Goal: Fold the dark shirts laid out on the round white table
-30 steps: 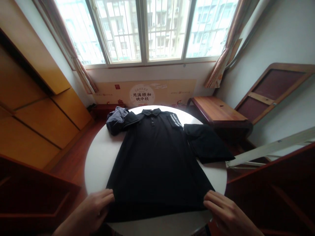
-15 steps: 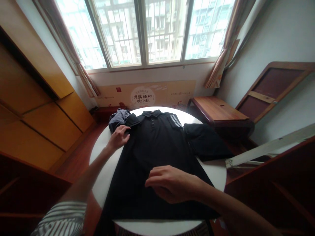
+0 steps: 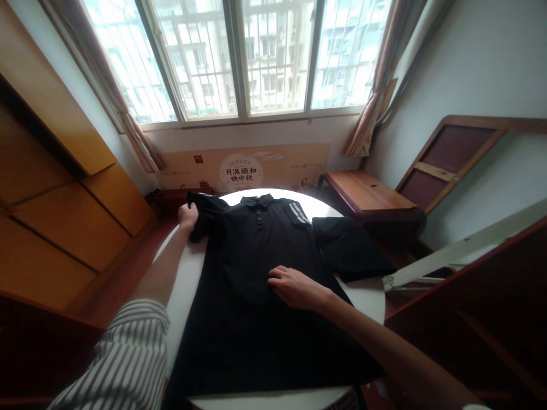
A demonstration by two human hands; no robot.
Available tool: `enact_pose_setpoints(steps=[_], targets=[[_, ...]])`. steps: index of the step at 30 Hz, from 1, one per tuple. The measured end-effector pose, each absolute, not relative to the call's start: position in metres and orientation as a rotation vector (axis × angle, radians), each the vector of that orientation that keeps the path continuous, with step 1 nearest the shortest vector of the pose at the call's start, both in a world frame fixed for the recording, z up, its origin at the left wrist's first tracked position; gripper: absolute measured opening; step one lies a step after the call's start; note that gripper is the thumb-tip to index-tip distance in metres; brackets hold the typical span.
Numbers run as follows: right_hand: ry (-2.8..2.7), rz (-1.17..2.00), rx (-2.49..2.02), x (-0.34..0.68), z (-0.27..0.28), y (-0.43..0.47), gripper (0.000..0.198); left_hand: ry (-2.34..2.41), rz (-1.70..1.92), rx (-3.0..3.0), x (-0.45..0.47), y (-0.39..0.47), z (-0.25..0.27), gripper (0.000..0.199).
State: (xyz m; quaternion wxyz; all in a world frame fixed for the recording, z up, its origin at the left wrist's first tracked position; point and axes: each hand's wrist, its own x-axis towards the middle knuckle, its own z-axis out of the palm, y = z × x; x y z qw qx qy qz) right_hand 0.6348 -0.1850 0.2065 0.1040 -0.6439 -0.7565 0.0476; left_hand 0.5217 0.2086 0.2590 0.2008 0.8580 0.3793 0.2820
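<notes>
A black polo shirt (image 3: 265, 250) lies spread out, collar toward the window, with buttons at the neck and pale stripes on its right-hand sleeve. My left hand (image 3: 188, 216) is closed on the edge of the shirt's left-hand sleeve (image 3: 209, 208), which it holds stretched out to the left. My right hand (image 3: 294, 287) is over the middle of the shirt, fingers curled together with no fabric visibly gripped. Whether it touches the cloth I cannot tell.
The shirt lies on a round white table (image 3: 363, 296). Folded black clothing (image 3: 350, 247) sits at the table's right. Beyond stands a low wooden table (image 3: 367, 191); a decorated panel (image 3: 273, 165) is under the window, and orange cabinets (image 3: 72, 210) line the left.
My left hand has moved left and taken hold of the sleeve, unfolding it outward over the grey clothing there, now covered from view. My right hand has shifted farther up the shirt.
</notes>
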Motion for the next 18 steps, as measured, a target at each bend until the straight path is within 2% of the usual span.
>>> enact_pose_setpoints(steps=[4,7,11,14,18], targets=[[-2.12,0.186,-1.801,0.643,0.196,-0.189,0.017,1.247,1.143,2.331,0.517,0.203,0.266,0.029],[-2.022,0.204,-1.837,0.658,0.196,-0.174,0.016,0.911,1.19,2.526,0.526,0.163,0.243,0.029],[-1.851,0.135,-2.164,0.698,0.206,-0.137,0.019,0.31,0.798,2.809,0.536,0.106,0.186,0.027],[-1.738,0.048,-2.466,0.733,0.212,-0.107,0.026,0.329,0.464,2.899,0.538,0.091,0.153,0.043],[-1.624,0.014,-2.669,0.768,0.21,-0.075,0.034,0.447,0.321,2.926,0.537,0.096,0.14,0.052]])
